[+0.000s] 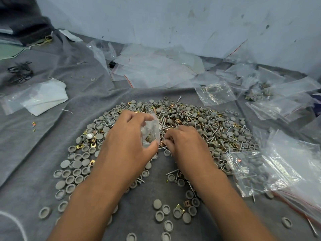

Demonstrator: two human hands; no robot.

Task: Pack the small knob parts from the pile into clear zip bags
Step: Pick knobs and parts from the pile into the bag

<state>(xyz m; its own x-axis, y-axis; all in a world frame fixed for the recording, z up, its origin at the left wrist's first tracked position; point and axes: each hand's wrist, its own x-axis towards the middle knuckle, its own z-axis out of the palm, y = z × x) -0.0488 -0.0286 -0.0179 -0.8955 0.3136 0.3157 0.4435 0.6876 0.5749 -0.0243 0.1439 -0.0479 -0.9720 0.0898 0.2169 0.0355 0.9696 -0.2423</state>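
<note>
Right now the left hand (128, 136) holds a small clear bag (150, 132) between its thumb and curled fingers, just above the big pile (191, 122) of grey caps, gold clips and screws on the grey cloth (104, 98). Beside it, the right hand (187, 143) rests on the pile with its fingertips pinched together on some small parts, though I cannot tell which ones. More clear bags (260, 169) with parts inside lie at the right, touching the pile's edge.
</note>
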